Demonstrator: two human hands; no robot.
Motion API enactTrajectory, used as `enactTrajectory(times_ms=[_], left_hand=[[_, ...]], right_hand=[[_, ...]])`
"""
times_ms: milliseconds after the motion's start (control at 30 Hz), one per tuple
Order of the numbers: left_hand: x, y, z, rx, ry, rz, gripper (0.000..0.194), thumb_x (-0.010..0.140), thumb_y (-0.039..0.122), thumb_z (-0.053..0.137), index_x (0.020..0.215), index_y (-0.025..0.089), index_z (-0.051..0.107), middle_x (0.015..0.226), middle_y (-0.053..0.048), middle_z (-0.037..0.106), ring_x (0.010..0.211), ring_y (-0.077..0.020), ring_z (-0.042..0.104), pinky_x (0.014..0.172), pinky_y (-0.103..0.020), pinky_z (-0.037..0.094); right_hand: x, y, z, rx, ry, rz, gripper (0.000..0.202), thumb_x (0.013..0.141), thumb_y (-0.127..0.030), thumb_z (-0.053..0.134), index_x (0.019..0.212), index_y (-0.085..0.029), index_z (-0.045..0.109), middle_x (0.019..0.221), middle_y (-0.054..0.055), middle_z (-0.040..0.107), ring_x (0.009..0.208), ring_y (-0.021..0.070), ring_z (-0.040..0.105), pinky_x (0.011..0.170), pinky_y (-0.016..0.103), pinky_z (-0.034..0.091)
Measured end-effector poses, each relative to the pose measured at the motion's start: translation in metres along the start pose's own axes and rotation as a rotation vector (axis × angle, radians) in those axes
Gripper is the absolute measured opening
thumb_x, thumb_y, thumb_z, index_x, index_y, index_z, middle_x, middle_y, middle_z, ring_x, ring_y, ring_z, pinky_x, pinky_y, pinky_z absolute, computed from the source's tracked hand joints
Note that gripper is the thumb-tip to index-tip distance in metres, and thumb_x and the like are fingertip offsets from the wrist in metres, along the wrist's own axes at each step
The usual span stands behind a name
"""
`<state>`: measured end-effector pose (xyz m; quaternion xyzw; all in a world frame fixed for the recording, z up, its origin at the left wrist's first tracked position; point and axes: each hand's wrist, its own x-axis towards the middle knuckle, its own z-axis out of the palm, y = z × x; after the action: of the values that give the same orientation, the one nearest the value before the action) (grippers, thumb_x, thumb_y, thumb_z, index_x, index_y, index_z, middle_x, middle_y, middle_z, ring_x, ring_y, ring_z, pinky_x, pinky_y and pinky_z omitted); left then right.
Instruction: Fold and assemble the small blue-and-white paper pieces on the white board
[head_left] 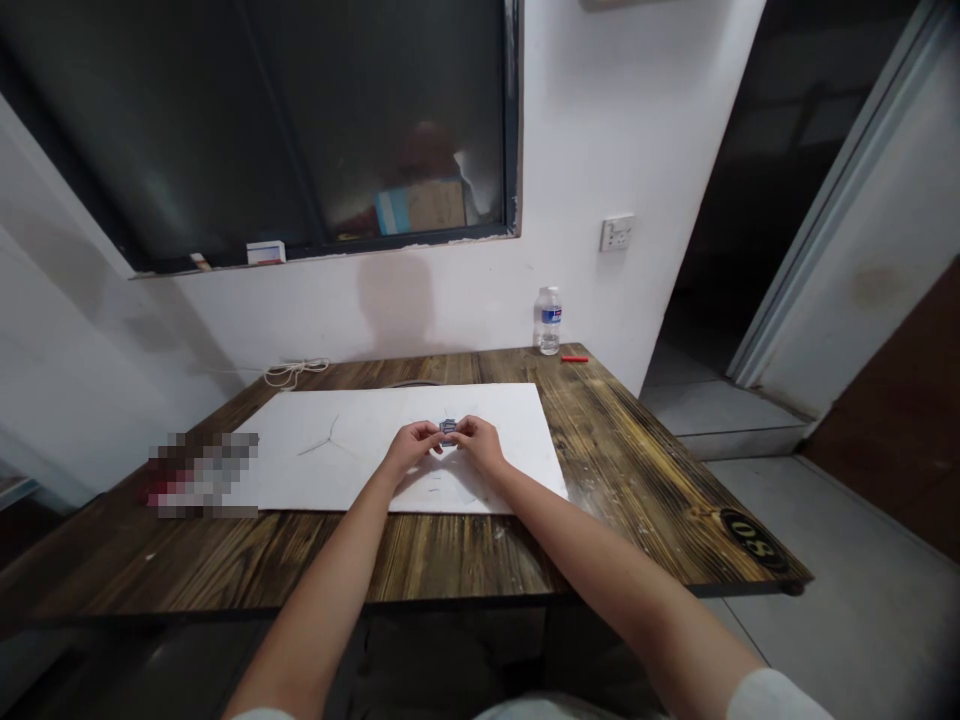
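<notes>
Both hands, left hand (pixel 415 443) and right hand (pixel 480 440), are closed in a fingertip pinch on one small dark grey piece (pixel 448 430), one hand at each side. Its exact nature is too small to identify. This two-sided hold probably steadies the piece and leaves its middle visible to the wearer. Position of the piece: between the two hands, level with the fingertips, over the right-hand part of a white board (pixel 352 485); whether it touches the board cannot be determined. Nearest the body, the wooden table (pixel 637 520) extends beneath the board, with a round "08" marker (pixel 752 538) at its near right corner. The board lies flat, presumably to provide a plain, light working surface. Short dark marks (pixel 434 490) lie on it just nearer than the hands; thin lines (pixel 328 440) meeting at a point lie farther left. Beyond the board, a bundled white cable (pixel 296 373) rests at the far left, while a red stick-shaped item (pixel 574 359) and an upright bottle (pixel 550 322) stand clear at the far right. Behind these are a wall socket (pixel 617 233) and a dark window (pixel 225 130).
</notes>
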<state>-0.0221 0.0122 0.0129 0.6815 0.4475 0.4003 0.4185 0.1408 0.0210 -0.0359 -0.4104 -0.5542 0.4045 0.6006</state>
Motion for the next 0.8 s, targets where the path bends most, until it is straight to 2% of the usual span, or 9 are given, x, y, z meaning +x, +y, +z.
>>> enactTrajectory(times_ms=[267,400,600,800], left_hand=[[-0.001,-0.003,-0.001,-0.021,-0.053,0.007,0.042,0.066,0.058,0.077,0.071,0.017,0.065,0.06,-0.002,0.064,0.057,-0.0144,0.058,0.055,-0.024,0.041],[0.005,-0.011,-0.001,-0.001,0.038,0.053,0.039,0.065,0.056,0.076,0.072,0.018,0.068,0.067,-0.003,0.068,0.064,-0.0168,0.061,0.061,-0.027,0.045],[0.011,-0.018,-0.002,0.154,0.199,0.106,0.033,0.064,0.053,0.075,0.071,0.02,0.073,0.075,-0.004,0.073,0.077,-0.0229,0.066,0.075,-0.032,0.048],[0.009,-0.021,-0.003,0.283,0.213,0.07,0.022,0.066,0.043,0.072,0.072,0.022,0.077,0.077,-0.004,0.075,0.079,-0.0239,0.067,0.074,-0.031,0.048]], right_hand=[[-0.002,-0.007,-0.003,-0.019,-0.041,-0.025,0.036,0.063,-0.05,0.073,0.058,-0.021,0.052,0.054,-0.003,0.057,0.055,0.0136,0.051,0.054,0.025,0.039],[-0.001,-0.006,-0.003,-0.089,-0.026,-0.047,0.033,0.067,-0.049,0.072,0.06,-0.02,0.055,0.056,-0.002,0.058,0.057,0.0139,0.051,0.056,0.026,0.04],[-0.001,-0.009,-0.005,-0.243,-0.003,-0.089,0.017,0.075,-0.037,0.067,0.07,-0.021,0.067,0.075,0.001,0.07,0.068,0.0165,0.058,0.068,0.028,0.046],[-0.006,-0.009,-0.005,-0.362,-0.036,-0.054,0.004,0.075,-0.023,0.069,0.072,-0.022,0.071,0.074,0.001,0.072,0.07,0.0171,0.062,0.068,0.027,0.045]])
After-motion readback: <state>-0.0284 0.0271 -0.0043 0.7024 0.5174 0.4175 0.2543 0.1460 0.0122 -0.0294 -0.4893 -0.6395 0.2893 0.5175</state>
